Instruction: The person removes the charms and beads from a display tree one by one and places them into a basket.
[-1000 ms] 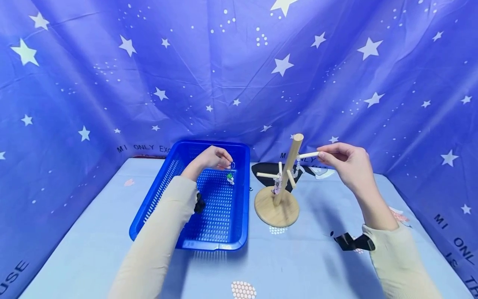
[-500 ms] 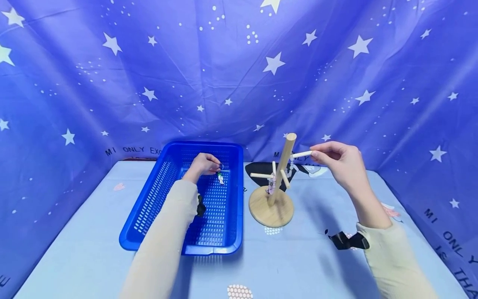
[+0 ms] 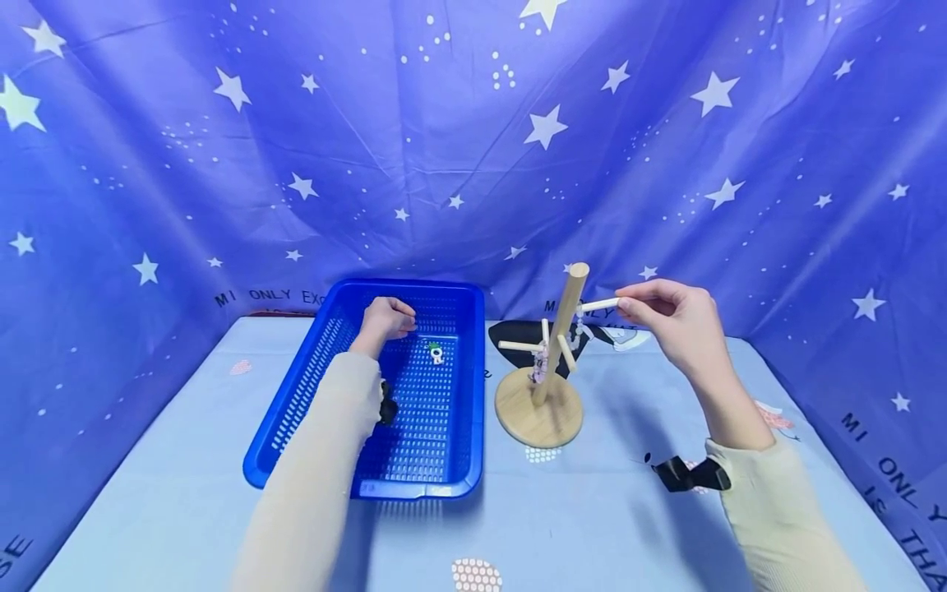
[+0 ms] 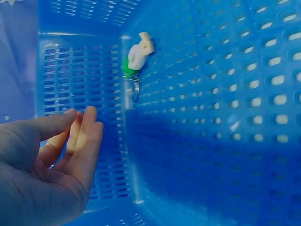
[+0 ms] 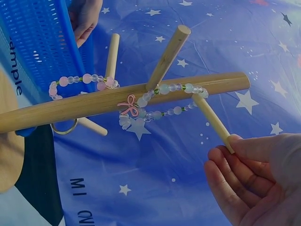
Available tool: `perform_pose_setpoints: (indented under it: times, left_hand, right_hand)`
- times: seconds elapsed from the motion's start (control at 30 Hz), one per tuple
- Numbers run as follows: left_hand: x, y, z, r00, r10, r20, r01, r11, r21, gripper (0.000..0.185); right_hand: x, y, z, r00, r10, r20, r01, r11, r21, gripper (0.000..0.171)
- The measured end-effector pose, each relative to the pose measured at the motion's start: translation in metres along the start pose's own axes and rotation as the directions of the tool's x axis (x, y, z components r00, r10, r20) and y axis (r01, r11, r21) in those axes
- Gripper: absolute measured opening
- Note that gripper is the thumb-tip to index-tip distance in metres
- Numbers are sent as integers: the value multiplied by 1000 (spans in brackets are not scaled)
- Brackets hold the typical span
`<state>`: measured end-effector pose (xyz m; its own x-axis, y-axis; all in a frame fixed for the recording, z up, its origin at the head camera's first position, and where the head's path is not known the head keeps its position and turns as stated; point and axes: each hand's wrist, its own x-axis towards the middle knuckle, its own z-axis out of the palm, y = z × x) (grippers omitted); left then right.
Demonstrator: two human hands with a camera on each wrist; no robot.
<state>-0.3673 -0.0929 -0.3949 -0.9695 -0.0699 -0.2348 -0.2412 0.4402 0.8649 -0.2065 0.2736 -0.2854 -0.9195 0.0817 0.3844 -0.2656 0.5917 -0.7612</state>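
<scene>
A blue plastic basket (image 3: 297, 409) stands on the table left of centre. Inside it, my left hand (image 3: 388, 317) hovers near the far wall with loosely bent fingers (image 4: 79, 136) and holds nothing. A small green and white charm (image 3: 436, 353) with a metal ring (image 4: 134, 89) lies on the basket floor just right of that hand. A wooden peg stand (image 3: 560, 329) rises from a round base (image 3: 538, 418), tilted slightly. My right hand (image 3: 666, 316) pinches the tip of its upper peg (image 5: 212, 117). Beaded bracelets (image 5: 175, 87) hang on the stand's pegs.
A light blue patterned cloth (image 3: 592, 526) covers the table. A blue star-printed backdrop (image 3: 473, 148) closes in the back and both sides. A black printed patch (image 3: 518, 333) lies behind the stand. Black straps (image 3: 684, 474) circle my wrists.
My left hand has let go of the charm and pulled back to the left; the charm now lies on the basket floor. The right hand keeps its pinch on the peg.
</scene>
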Motion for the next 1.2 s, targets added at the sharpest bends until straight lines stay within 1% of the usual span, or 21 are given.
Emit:
perform_pose_setpoints:
  times: [0.17, 0.3, 0.43, 0.57, 0.77, 0.93, 1.13, 1.2]
  left_hand:
    - [-8, 8, -6, 999, 48, 13, -47, 996, -76, 22]
    - [-14, 14, -9, 995, 88, 45, -81, 987, -136, 25]
    - [-19, 23, -10, 988, 133, 78, -114, 971, -209, 27]
    - [-26, 33, -10, 977, 182, 110, -147, 951, -272, 29]
    - [-40, 50, -9, 955, 253, 155, -189, 922, -338, 26]
    - [-53, 63, -6, 931, 312, 187, -230, 904, -361, 28]
    - [-71, 76, 1, 908, 353, 226, -252, 891, -378, 25]
    - [-78, 81, 3, 895, 374, 241, -265, 883, -387, 25]
  right_hand:
    - [0, 1, 0, 1000, 7, 5, -7, 1000, 10, 26]
    - [1, 2, 1, 1000, 10, 8, -10, 1000, 14, 26]
    - [1, 3, 2, 1000, 5, 13, -5, 1000, 10, 27]
    - [2, 3, 2, 1000, 0, 15, 0, 1000, 13, 27]
    - [3, 1, 1, 1000, 1, 13, -1, 1000, 15, 27]
    - [2, 0, 1, 1000, 6, 11, -6, 1000, 14, 28]
    - [0, 1, 0, 1000, -4, 9, 4, 1000, 23, 27]
    - [0, 1, 0, 1000, -7, 6, 6, 1000, 26, 28]
